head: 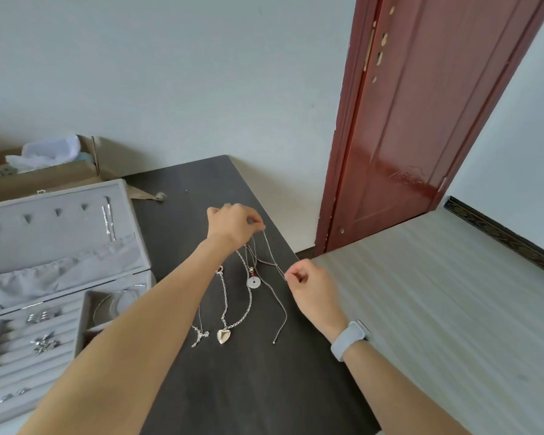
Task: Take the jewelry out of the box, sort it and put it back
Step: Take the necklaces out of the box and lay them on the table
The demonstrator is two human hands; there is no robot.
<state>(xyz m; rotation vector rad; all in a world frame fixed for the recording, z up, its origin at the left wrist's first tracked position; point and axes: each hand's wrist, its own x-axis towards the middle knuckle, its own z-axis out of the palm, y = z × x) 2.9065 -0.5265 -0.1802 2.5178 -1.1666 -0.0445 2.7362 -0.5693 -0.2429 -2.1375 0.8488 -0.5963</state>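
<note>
A grey velvet jewelry box (60,255) stands open at the left, with rings (40,317), a brooch (44,343) and bangles (113,304) inside. On the dark table (233,387) lie a heart-pendant necklace (224,335), a bird-pendant necklace (199,336) and a white disc pendant (253,282). My left hand (233,224) pinches the top of a thin grey chain (280,309). My right hand (308,285) pinches the same chain lower down, at the table's right edge. The chain's free end trails toward me.
A cardboard box (44,171) with white paper sits behind the jewelry box. A red-brown door (421,120) stands at the right, beyond pale flooring (437,309). One chain hangs in the jewelry box lid (107,222).
</note>
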